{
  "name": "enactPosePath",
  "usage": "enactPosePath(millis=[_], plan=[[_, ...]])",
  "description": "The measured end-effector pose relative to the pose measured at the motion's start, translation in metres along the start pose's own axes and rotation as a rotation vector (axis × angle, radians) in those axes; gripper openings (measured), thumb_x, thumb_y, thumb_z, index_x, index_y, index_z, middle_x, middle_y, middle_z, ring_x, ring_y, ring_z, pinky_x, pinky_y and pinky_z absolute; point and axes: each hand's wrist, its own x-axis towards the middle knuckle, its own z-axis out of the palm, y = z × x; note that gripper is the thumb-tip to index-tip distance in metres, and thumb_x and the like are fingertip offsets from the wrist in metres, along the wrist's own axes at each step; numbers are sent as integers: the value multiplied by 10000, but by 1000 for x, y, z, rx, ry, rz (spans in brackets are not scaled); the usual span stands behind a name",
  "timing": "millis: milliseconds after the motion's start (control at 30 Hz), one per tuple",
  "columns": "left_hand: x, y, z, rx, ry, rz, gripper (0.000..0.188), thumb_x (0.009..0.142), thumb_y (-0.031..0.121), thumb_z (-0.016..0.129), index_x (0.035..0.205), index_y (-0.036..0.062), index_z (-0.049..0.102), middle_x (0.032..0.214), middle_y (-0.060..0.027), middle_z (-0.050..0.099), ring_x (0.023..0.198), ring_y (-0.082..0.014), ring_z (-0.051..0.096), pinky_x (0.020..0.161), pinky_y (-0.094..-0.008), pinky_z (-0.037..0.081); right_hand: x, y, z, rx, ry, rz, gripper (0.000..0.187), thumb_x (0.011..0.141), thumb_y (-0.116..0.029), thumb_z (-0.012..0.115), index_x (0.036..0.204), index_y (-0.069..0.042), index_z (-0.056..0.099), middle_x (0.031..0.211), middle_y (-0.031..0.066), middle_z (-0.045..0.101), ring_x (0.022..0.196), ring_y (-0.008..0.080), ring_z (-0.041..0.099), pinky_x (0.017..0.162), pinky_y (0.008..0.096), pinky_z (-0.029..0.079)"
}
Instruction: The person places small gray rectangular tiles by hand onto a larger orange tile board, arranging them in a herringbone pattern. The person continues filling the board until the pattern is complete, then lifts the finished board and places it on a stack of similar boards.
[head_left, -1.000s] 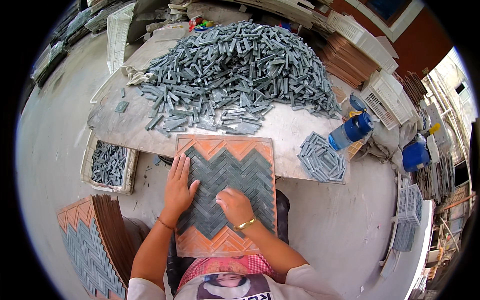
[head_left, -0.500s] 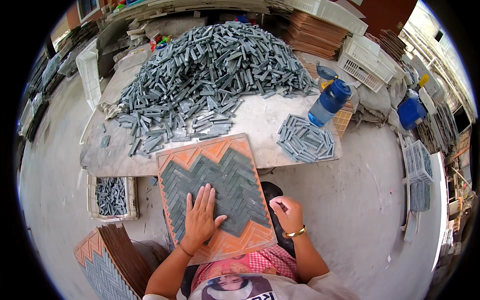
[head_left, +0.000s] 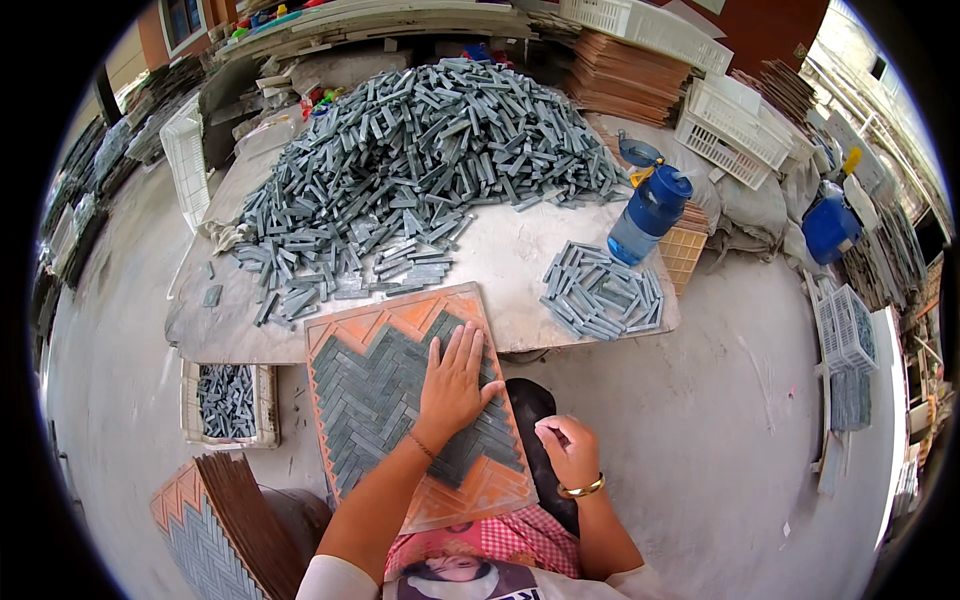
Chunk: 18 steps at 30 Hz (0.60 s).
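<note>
My left hand (head_left: pixel 457 386) lies flat, fingers stretched out, on the upper right part of a herringbone pattern of grey-green stone strips (head_left: pixel 375 400). The strips sit in an orange tray-like template (head_left: pixel 330 322) with zigzag ridges, tilted between my lap and the table's front edge. Bare orange slots show along its top and bottom. Just off the template's right edge, my right hand (head_left: pixel 569 452) is held closed, with the fingers curled in. Whether anything is inside it is hidden.
A big heap of stone strips (head_left: pixel 430 150) covers the table (head_left: pixel 510 250). A smaller pile (head_left: pixel 603 290) lies at the right beside a blue water bottle (head_left: pixel 648 215). Below left stand a crate of strips (head_left: pixel 270 405) and stacked filled templates (head_left: pixel 215 530).
My left hand has slid up and to the right across the stone strips, still flat. My right hand stays closed beside the template, barely moved.
</note>
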Motion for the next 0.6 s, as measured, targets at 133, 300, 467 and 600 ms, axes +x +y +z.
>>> enactPosePath(millis=[133,300,467,600], plan=[[-9,18,-2,-6,-33,78,761,830,527,466,1340,-18,314,1422,-157,290,1324,-284,260,1068,-474,195,-5,8,1,15,9,96,42,765,-33,637,789,-1,627,695,98,611,569,164,579,530,260,447],[-35,18,-10,-119,-127,116,737,831,489,491,1358,10,301,1446,-123,261,1339,-250,233,1072,-465,197,-6,18,-7,-18,24,63,53,771,-46,626,773,7,618,666,89,592,527,145,547,500,255,427],[-39,-47,-27,-50,49,-191,696,845,471,478,1374,57,296,1435,-98,288,1323,-251,264,1074,-469,179,-12,22,-14,-83,-6,70,70,777,-60,619,760,8,616,645,87,579,520,140,539,496,252,423],[-46,-56,-33,66,31,-218,672,852,472,469,1379,88,305,1436,-90,292,1321,-250,271,1074,-472,175,-13,30,-19,-101,14,58,65,770,-53,624,757,11,619,650,91,586,528,143,547,506,251,433]])
